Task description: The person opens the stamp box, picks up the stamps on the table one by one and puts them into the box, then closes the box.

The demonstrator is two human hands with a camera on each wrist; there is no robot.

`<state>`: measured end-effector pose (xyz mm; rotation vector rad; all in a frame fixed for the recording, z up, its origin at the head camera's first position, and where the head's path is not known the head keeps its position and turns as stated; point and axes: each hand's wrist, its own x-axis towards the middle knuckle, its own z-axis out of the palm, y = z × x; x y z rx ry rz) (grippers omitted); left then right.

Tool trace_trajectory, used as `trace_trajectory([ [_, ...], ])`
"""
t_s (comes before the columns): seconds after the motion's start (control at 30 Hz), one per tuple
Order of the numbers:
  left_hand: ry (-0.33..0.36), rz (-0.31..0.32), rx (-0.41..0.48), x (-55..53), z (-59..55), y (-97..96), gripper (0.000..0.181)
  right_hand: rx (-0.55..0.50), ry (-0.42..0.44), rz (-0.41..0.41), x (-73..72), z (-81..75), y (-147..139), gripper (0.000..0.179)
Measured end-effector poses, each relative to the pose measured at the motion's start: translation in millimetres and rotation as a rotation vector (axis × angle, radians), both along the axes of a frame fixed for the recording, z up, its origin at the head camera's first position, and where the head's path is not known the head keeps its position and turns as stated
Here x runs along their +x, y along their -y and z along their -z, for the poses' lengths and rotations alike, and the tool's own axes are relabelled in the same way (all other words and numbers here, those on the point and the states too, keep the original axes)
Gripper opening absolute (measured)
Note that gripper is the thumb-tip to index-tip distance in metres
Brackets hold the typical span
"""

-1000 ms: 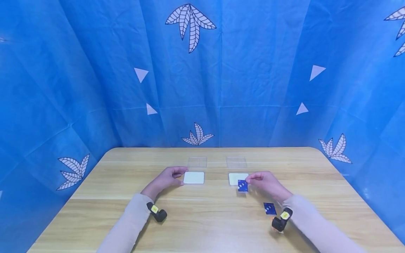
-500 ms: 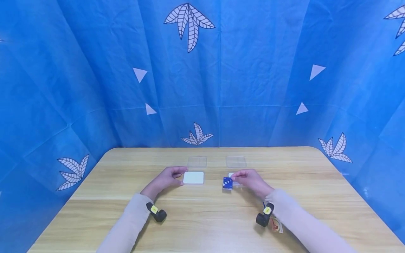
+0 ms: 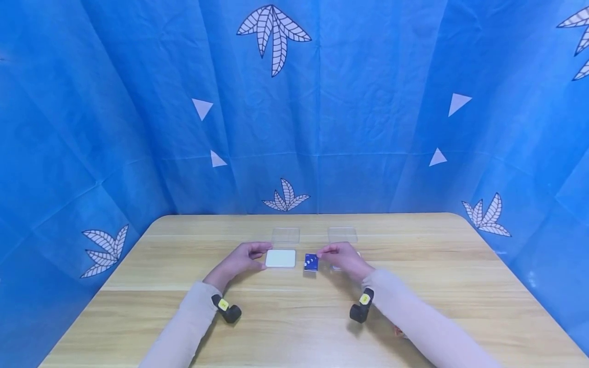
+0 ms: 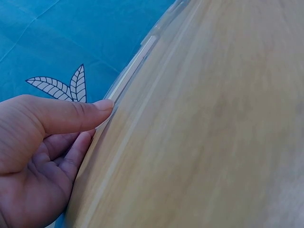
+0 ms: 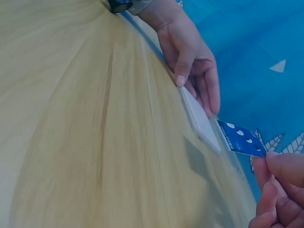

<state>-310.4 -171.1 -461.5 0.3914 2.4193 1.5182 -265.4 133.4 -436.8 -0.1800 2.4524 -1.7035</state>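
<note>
My left hand [image 3: 241, 261] holds a white rectangular block [image 3: 280, 258] with a clear rim by its left end. In the left wrist view the thumb [image 4: 102, 107] presses the near corner, with the other fingers toward the far side. My right hand [image 3: 342, 259] pinches a small dark blue card [image 3: 311, 262] printed with white moon shapes. This card hangs just right of the white block; the right wrist view shows it raised, with a shadow on the table [image 5: 118, 142]. Under the right hand a second white block [image 3: 337, 268] is mostly hidden.
Two clear flat plastic pieces, a left one [image 3: 286, 235] and a right one [image 3: 342, 234], lie behind the white blocks. A reddish printed card [image 3: 399, 332] peeks out beneath the right forearm. Blue patterned cloth [image 3: 317, 102] stands behind the table.
My right hand has carried the blue card leftward, from the right white block to beside the left one. Another blue card on the table is now covered by the right arm. The left hand stays put.
</note>
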Motion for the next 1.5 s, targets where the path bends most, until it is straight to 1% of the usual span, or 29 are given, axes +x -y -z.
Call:
trace_trajectory([
  [0.27, 0.003, -0.015, -0.002, 1.3, -0.4, -0.5, 0.06, -0.056, -0.006, 0.003, -6.7, -2.5, 25, 0.017],
  [0.4, 0.001, -0.01, 0.002, 1.2, 0.1, -0.4, 0.06, -0.109, 0.001, -0.014, -10.5, -1.3, 35, 0.018],
  [0.53, 0.008, -0.013, 0.02, 0.4, 1.3, -0.3, 0.061, -0.152, -0.012, -0.033, -14.3, 1.2, 43, 0.021],
  [0.63, 0.01, -0.01, 0.027, -0.1, 2.3, 0.1, 0.061, -0.137, -0.021, -0.046, -17.1, 3.3, 49, 0.022],
  [0.83, 0.019, -0.007, 0.026, -2.6, 4.1, 1.0, 0.06, -0.035, -0.009, -0.038, -22.8, 3.9, 58, 0.019],
  [0.9, 0.015, -0.005, 0.022, -2.6, 3.9, 0.9, 0.06, -0.021, 0.0, -0.03, -25.3, 4.6, 61, 0.018],
  [1.0, 0.012, -0.002, 0.02, -2.1, 3.0, 0.8, 0.06, -0.013, 0.004, -0.019, -28.1, 6.3, 66, 0.018],
  [1.17, 0.007, 0.012, 0.027, -1.7, 2.1, 1.2, 0.061, -0.035, 0.026, -0.005, -30.0, 7.9, 73, 0.016],
  [1.27, 0.007, 0.017, 0.025, -1.8, 2.3, 2.0, 0.062, -0.047, 0.024, -0.003, -30.8, 9.4, 77, 0.016],
  [1.37, 0.002, 0.026, 0.022, -2.8, 3.1, 2.9, 0.062, -0.062, 0.008, -0.012, -31.9, 11.4, 81, 0.016],
  [1.5, -0.007, 0.057, 0.037, -4.0, 3.8, 3.3, 0.063, -0.071, -0.021, -0.019, -33.2, 13.4, 88, 0.016],
])
